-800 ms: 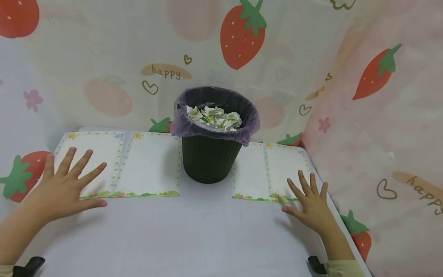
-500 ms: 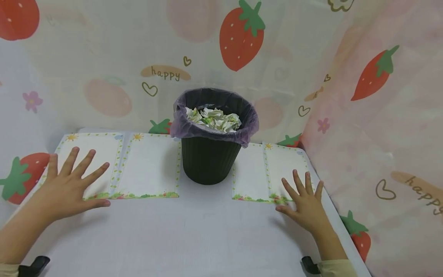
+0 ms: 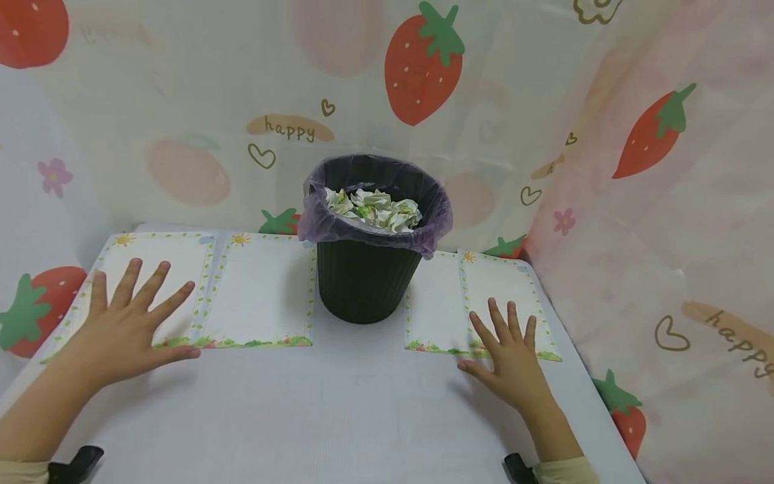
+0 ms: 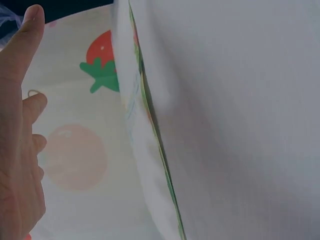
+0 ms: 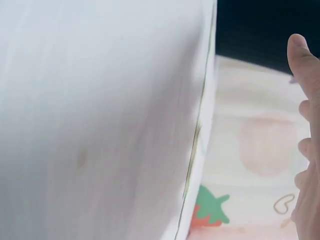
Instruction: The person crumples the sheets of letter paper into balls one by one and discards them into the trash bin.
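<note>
Both hands hover over the white table with fingers spread and nothing in them. In the head view my left hand point(image 3: 127, 329) is above the near part of the far-left sheet of bordered paper point(image 3: 172, 289). Beside that sheet lies another paper point(image 3: 263, 296). My right hand point(image 3: 510, 359) is over the front edge of the rightmost sheet point(image 3: 502, 282). Its neighbour, a further sheet point(image 3: 432, 309), is partly behind the bin. A black waste bin point(image 3: 365, 282) stands upright between the two pairs, lined with a purple bag point(image 3: 432, 232). Crumpled paper point(image 3: 377, 208) lies inside it.
The white table point(image 3: 338, 410) extends in front of the bin. A strawberry-patterned cloth point(image 3: 205, 74) hangs behind it and along the right side. Each forearm has a black wrist mount, the left one point(image 3: 75, 464) and the right one point(image 3: 519, 468), near the sleeves.
My right hand has moved left, toward the bin, uncovering the right corner of the rightmost sheet. My left hand has shifted slightly right. The bin and papers stay in place.
</note>
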Action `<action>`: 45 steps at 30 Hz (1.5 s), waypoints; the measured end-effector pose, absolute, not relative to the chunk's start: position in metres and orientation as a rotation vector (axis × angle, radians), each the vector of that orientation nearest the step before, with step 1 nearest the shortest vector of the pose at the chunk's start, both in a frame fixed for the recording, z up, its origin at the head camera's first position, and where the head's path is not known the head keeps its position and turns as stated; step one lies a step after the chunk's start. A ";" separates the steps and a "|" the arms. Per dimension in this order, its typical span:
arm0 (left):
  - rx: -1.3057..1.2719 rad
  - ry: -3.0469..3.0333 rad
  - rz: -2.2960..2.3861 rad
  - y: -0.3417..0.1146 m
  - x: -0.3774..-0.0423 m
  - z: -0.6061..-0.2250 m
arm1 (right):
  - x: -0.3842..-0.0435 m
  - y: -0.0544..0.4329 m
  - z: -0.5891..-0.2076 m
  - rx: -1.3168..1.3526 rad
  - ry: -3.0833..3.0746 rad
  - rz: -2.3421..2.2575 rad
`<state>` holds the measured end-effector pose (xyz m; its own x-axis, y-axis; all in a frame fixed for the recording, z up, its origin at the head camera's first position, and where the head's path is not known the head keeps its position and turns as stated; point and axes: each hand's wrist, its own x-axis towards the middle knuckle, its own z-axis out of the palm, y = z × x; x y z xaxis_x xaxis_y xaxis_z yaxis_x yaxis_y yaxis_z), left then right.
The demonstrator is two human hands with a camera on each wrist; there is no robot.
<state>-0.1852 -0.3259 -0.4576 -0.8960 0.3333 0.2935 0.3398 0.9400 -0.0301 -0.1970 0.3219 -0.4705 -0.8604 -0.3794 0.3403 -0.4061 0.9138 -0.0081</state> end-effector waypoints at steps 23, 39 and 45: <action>-0.543 -2.867 -0.336 -0.303 -0.196 -0.476 | -0.192 0.234 -0.475 0.916 -2.654 0.358; -0.530 -2.978 -0.528 -0.302 -0.218 -0.487 | -0.200 0.168 -0.463 1.200 -2.611 0.474; -0.489 -3.028 -0.560 -0.300 -0.230 -0.491 | -0.203 0.141 -0.459 1.269 -2.616 0.560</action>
